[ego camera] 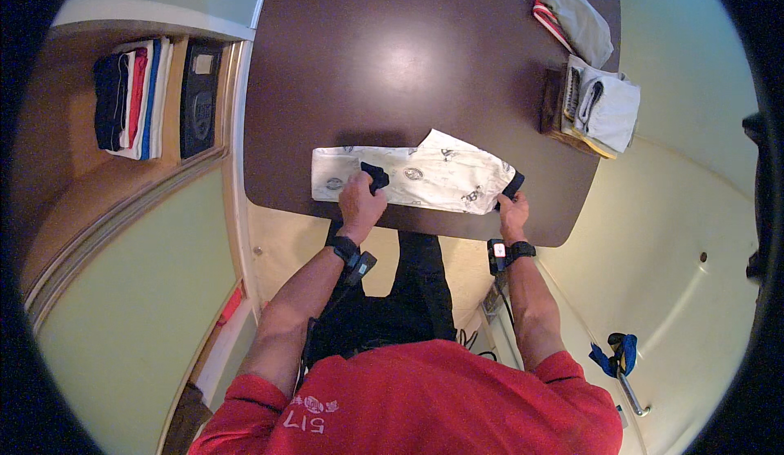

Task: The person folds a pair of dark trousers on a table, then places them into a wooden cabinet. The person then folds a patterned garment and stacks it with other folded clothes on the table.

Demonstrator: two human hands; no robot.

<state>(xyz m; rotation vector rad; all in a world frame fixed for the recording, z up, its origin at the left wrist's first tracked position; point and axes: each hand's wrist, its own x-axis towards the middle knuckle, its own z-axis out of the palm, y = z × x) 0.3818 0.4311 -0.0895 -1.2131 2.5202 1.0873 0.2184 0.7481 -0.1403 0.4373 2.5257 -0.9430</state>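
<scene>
A pair of white printed trousers (453,170) lies folded lengthwise along the table's near edge. Its lower leg is doubled back at the left, bringing a black cuff (378,177) onto the upper layer. My left hand (361,205) grips that cuff between thumb and fingers. At the other end, my right hand (514,213) pinches the lower corner of the black waistband (514,184). The crotch part of the trousers points away from me. Both wrists carry black straps with small devices.
The dark brown table (331,75) has rounded corners. A brown box or basket (553,103) at its right edge bears folded clothes (606,109), behind which lies a grey-and-red garment (579,20). Folded clothes (135,99) stand in the left shelf beside a black case (200,103).
</scene>
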